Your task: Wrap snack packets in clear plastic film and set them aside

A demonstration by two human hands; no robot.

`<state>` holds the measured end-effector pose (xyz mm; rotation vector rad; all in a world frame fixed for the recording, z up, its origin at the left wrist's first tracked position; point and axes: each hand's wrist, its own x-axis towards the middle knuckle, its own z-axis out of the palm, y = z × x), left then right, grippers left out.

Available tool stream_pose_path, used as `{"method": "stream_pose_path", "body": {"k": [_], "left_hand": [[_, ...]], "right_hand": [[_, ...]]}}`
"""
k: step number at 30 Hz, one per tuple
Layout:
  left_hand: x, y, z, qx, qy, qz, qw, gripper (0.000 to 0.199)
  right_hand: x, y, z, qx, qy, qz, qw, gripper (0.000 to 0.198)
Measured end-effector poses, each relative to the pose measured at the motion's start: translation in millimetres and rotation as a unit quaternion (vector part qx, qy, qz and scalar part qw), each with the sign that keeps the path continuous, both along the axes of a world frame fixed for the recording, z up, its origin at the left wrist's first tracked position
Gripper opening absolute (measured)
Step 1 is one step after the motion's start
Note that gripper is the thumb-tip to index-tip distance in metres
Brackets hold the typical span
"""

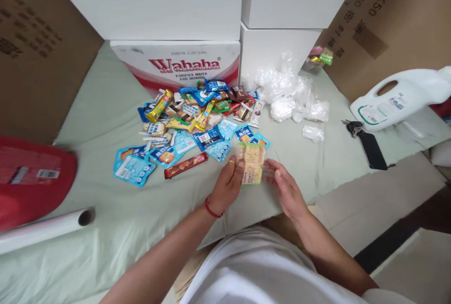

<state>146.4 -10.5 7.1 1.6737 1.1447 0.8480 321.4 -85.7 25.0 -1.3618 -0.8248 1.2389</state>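
Note:
My left hand (228, 183), with a red cord at the wrist, pinches the left side of a snack packet (252, 164), cream-coloured with green edges. Just right of the packet is my right hand (286, 187), its fingers apart and slightly curled; whether the fingertips touch the packet's edge I cannot tell. Beyond both hands lies a heap of wrapped snacks (190, 111). A red snack bar (185, 165) and several blue snack packets (136, 170) lie on the near side of the heap.
Clear plastic bags (285, 92) are bunched right of the heap, before white boxes (278, 48). A white jug (398, 97), keys (353, 128) and a black phone (372, 150) lie at the right. At the left are a red container (35, 182) and a white roll (45, 229).

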Motion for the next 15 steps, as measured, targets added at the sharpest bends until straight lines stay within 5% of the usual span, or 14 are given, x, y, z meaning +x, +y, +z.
{"method": "stream_pose_path", "body": {"k": [3, 6, 11, 15], "left_hand": [[20.1, -20.1, -2.5, -0.117, -0.04, 0.04, 0.992, 0.065], [34.5, -30.4, -5.0, -0.142, -0.054, 0.059, 0.987, 0.072], [40.5, -19.7, 13.5, -0.127, 0.013, -0.066, 0.99, 0.055], [-2.6, -16.0, 17.5, 0.013, 0.049, -0.067, 0.997, 0.041]], "right_hand": [[-15.5, 10.9, 3.1, 0.007, 0.088, 0.041, 0.995, 0.055], [-25.3, 15.9, 0.1, 0.022, 0.089, 0.023, 0.996, 0.051], [-21.5, 11.6, 1.5, 0.037, 0.055, 0.014, 0.998, 0.042], [32.8, 30.8, 26.8, 0.044, -0.11, -0.036, 0.992, 0.035]]}}
